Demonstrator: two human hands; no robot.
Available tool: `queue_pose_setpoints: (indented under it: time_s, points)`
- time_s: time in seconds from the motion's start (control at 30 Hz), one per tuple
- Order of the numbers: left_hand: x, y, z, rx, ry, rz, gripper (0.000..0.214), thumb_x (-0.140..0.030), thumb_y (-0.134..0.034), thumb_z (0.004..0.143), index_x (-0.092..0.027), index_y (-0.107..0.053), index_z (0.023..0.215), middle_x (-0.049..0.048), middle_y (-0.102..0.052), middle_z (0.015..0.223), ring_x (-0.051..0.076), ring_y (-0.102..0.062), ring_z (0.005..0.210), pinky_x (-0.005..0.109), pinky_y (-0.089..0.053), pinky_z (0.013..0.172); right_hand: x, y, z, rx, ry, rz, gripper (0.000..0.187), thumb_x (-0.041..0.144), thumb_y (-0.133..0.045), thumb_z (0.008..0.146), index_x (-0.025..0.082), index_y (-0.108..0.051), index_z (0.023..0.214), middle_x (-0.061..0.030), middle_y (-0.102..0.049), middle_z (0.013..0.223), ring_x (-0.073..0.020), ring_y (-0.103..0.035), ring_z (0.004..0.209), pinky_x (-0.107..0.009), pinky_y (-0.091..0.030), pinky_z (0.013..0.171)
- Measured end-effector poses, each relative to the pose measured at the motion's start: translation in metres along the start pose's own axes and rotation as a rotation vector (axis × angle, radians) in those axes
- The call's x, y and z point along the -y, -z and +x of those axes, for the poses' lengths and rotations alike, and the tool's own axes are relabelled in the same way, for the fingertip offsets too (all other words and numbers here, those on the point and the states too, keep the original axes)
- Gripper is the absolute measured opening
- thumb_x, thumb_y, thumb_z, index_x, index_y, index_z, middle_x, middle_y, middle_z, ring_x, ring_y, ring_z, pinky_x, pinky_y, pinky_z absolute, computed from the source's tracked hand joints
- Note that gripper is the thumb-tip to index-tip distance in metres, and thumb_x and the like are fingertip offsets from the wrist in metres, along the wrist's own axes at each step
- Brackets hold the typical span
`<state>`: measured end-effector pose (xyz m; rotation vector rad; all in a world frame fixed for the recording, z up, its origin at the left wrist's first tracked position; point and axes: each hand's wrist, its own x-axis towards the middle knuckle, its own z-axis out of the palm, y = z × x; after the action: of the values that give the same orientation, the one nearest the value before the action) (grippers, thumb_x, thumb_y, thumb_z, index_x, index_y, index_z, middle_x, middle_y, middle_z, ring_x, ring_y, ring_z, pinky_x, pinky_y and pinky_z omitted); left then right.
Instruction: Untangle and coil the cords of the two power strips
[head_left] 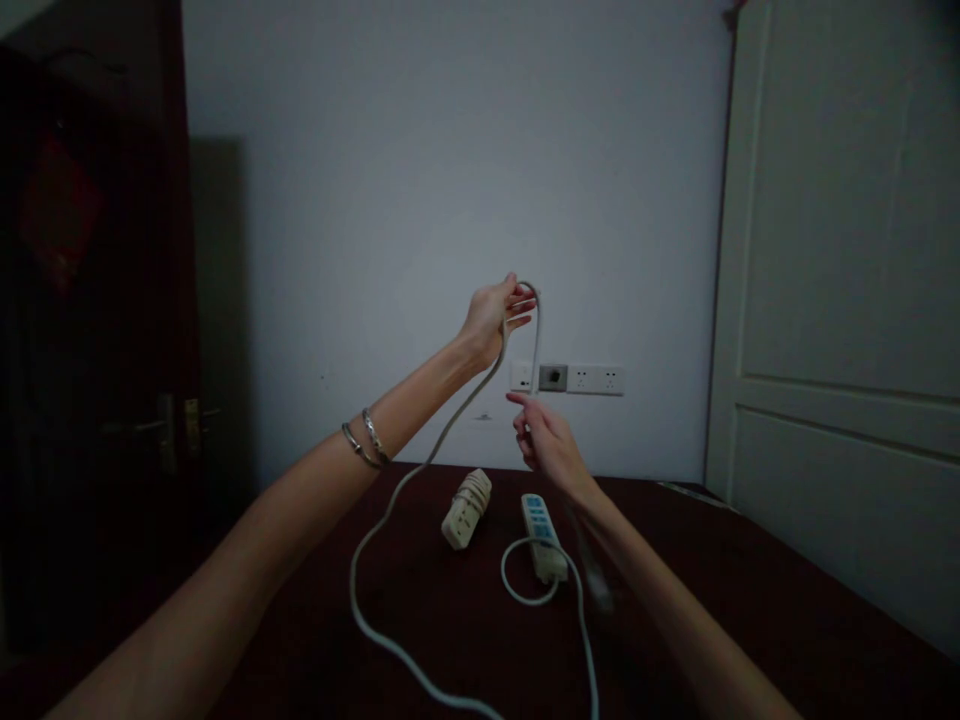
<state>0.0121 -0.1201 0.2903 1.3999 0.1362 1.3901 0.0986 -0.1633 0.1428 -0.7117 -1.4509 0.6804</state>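
Note:
My left hand point(496, 315) is raised in front of the wall, fingers closed round the bend of a white cable point(390, 510) that loops over it. One strand falls straight down to my right hand point(544, 440), which pinches it just below. The other strand runs down and left, then curves across the dark red table point(750, 590). A white power strip with blue switches point(541, 530) lies on the table with its cord curling in a small loop. Beside it lies a cream power strip with its cord wound round it point(466, 507).
Wall sockets point(581, 379) sit in the white wall just behind my hands. A dark wooden door with a metal handle point(169, 425) stands at the left. A white panelled door point(847, 300) fills the right side. Two bangles point(365, 442) ring my left wrist.

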Motion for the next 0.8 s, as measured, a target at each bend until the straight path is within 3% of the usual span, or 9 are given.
queue_pose_setpoints:
  time_s: [0.1,0.2,0.3,0.4,0.53,0.63,0.7,0.8]
  points:
    - [0.015,0.001,0.003,-0.058,0.055,-0.052,0.033,-0.030,-0.041,0.091,-0.016,-0.045,0.061,0.0083,-0.065,0.077,0.016,-0.060,0.071,0.030,-0.042,0.071,-0.011,-0.008,0.000,-0.031,0.108,-0.254,0.047,0.055,-0.031,0.088,0.017,-0.057,0.095,0.0028,-0.041,0.063,-0.0104,-0.041,0.053,-0.024,-0.037,0.049]
    - [0.029,0.002,0.008,-0.125,0.141,-0.183,0.036,-0.031,-0.030,0.093,-0.017,-0.040,0.062,0.0074,-0.061,0.071,0.015,-0.059,0.061,0.027,-0.043,0.059,-0.027,-0.010,-0.001,-0.057,0.244,-0.488,0.041,0.050,-0.033,0.090,0.018,-0.057,0.093,-0.0045,-0.054,0.077,-0.0176,-0.051,0.077,-0.032,-0.043,0.073]
    - [0.038,-0.002,0.010,-0.271,0.146,-0.260,0.034,-0.028,-0.027,0.094,-0.017,-0.035,0.062,0.0005,-0.049,0.056,0.007,-0.040,0.038,0.017,-0.026,0.039,-0.044,-0.010,-0.002,-0.077,0.300,-0.585,0.035,0.045,-0.033,0.091,0.018,-0.054,0.098,-0.0108,-0.058,0.094,-0.0215,-0.052,0.089,-0.038,-0.040,0.083]
    - [0.041,-0.007,0.008,-0.308,0.145,-0.348,0.033,-0.022,-0.025,0.092,-0.018,-0.032,0.060,-0.0032,-0.039,0.050,0.003,-0.022,0.031,0.016,-0.011,0.034,-0.055,-0.005,-0.002,-0.125,0.292,-0.574,0.036,0.043,-0.027,0.093,0.018,-0.054,0.093,-0.0102,-0.056,0.091,-0.0204,-0.051,0.085,-0.038,-0.040,0.082]
    - [0.039,-0.009,0.008,-0.224,0.156,-0.472,0.029,-0.012,-0.026,0.086,-0.017,-0.030,0.057,-0.0047,-0.031,0.048,0.002,-0.020,0.030,0.016,-0.010,0.032,-0.057,0.005,0.000,-0.094,0.167,-0.305,0.040,0.049,-0.030,0.091,0.018,-0.055,0.089,-0.0038,-0.051,0.074,-0.0153,-0.047,0.068,-0.029,-0.041,0.064]
    - [0.041,-0.002,0.014,-0.177,0.149,-0.528,0.029,-0.011,-0.028,0.083,-0.018,-0.029,0.055,-0.0051,-0.026,0.047,0.002,-0.019,0.030,0.016,-0.010,0.031,-0.056,0.010,0.003,0.068,-0.072,0.099,0.044,0.055,-0.040,0.085,0.017,-0.058,0.098,-0.0031,-0.053,0.073,-0.0108,-0.039,0.055,-0.021,-0.024,0.040]
    - [0.045,0.007,0.020,-0.168,0.146,-0.542,0.029,-0.011,-0.030,0.082,-0.018,-0.028,0.053,-0.0051,-0.025,0.046,0.003,-0.018,0.030,0.016,-0.010,0.031,-0.056,0.012,0.004,0.127,-0.197,0.330,0.044,0.054,-0.051,0.079,0.017,-0.060,0.099,-0.0042,-0.054,0.077,-0.0088,-0.034,0.053,-0.018,-0.012,0.036]
    - [0.056,0.026,0.031,-0.171,0.095,-0.538,0.030,-0.015,-0.033,0.083,-0.018,-0.029,0.053,-0.0050,-0.025,0.045,0.003,-0.017,0.030,0.017,-0.010,0.031,-0.058,0.013,0.005,0.118,-0.284,0.523,0.041,0.050,-0.060,0.074,0.017,-0.063,0.097,-0.0015,-0.047,0.072,-0.0070,-0.026,0.051,-0.017,-0.008,0.035]
